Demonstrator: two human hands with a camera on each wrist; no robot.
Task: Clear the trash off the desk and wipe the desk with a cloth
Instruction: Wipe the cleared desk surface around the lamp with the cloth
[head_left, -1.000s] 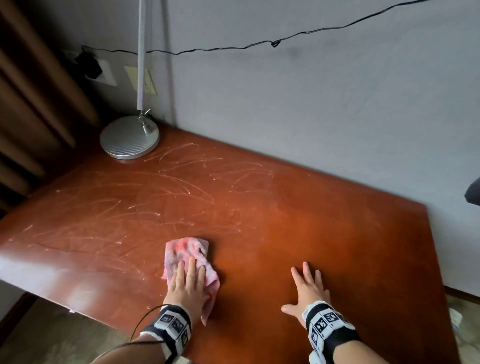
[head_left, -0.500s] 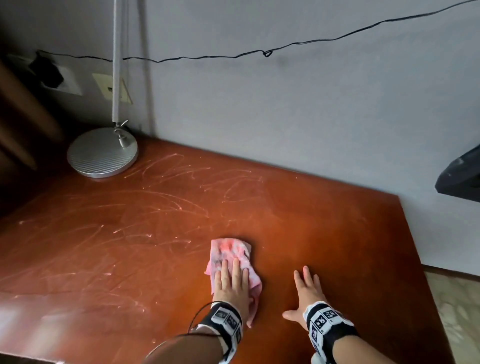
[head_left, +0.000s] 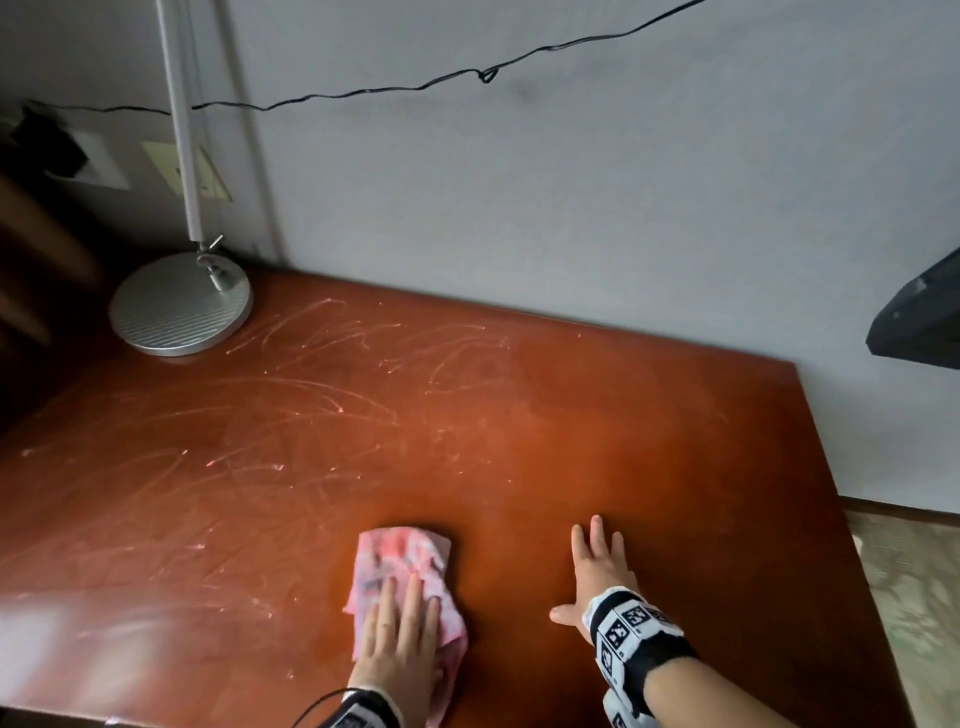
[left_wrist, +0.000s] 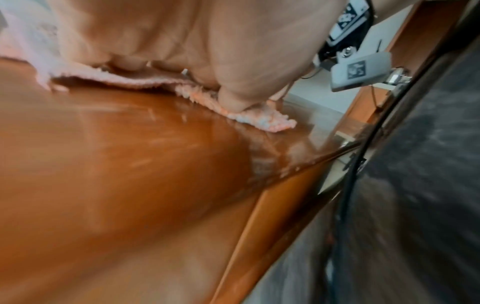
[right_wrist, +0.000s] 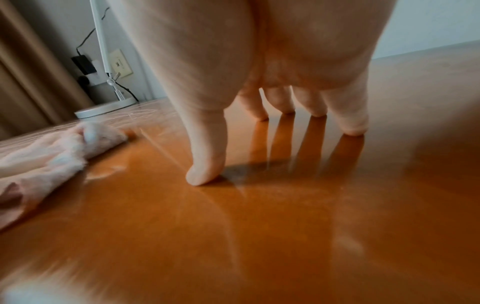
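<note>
A pink cloth (head_left: 400, 566) lies on the reddish-brown desk (head_left: 649, 457) near its front edge. My left hand (head_left: 402, 629) presses flat on the cloth with straight fingers, covering its near half. In the left wrist view the cloth (left_wrist: 259, 117) sticks out from under my palm (left_wrist: 182, 37). My right hand (head_left: 597, 571) rests flat on the bare desk just right of the cloth, fingers spread. The right wrist view shows my fingertips (right_wrist: 205, 176) touching the wood (right_wrist: 259, 236), with the cloth (right_wrist: 52, 150) to their left. Pale wipe streaks cover the desk's left half.
A silver lamp base (head_left: 179, 306) with a white pole (head_left: 179, 119) stands at the desk's back left corner. A black cable (head_left: 483, 75) hangs across the grey wall. A dark object (head_left: 919, 317) juts in at the right edge. Wall sockets (head_left: 98, 161) sit behind the lamp.
My left hand has slid the cloth to the right along the front of the desk, closer to my right hand. The right hand has stayed planted in place.
</note>
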